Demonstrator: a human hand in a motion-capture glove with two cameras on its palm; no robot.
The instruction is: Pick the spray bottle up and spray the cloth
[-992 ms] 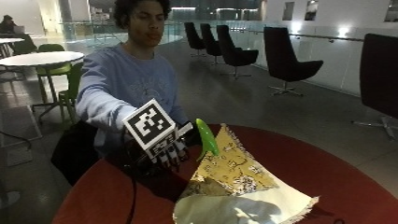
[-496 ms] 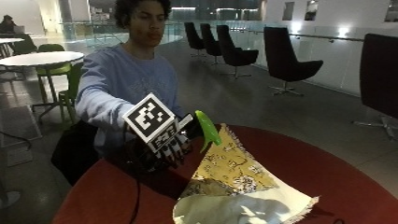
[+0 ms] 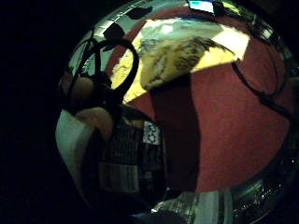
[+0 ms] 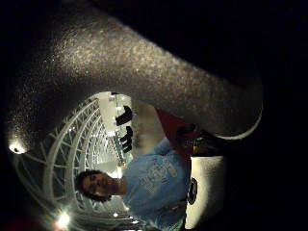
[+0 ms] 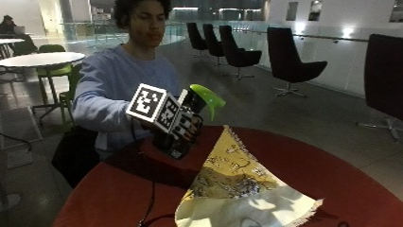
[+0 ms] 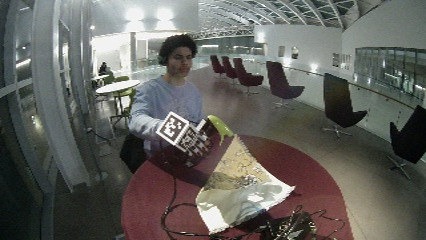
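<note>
From the outside view my right hand (image 5: 169,124) is up off the red worktop (image 5: 353,184), fingers wrapped round the bottle (image 5: 189,124). Its green trigger head (image 5: 207,97) points toward the cloth (image 5: 236,182). The cloth lies spread flat on the worktop, just beside and below the bottle, one pointed corner toward the hand. In the little-finger palm view the bottle's dark label (image 3: 128,161) fills the space close to the palm, with the cloth (image 3: 177,53) further out on the red surface.

Progress, as I judge it: pick-up done, bottle aimed roughly at the cloth. No mist visible and I cannot tell whether the trigger is pressed. Spraying is left.
</note>
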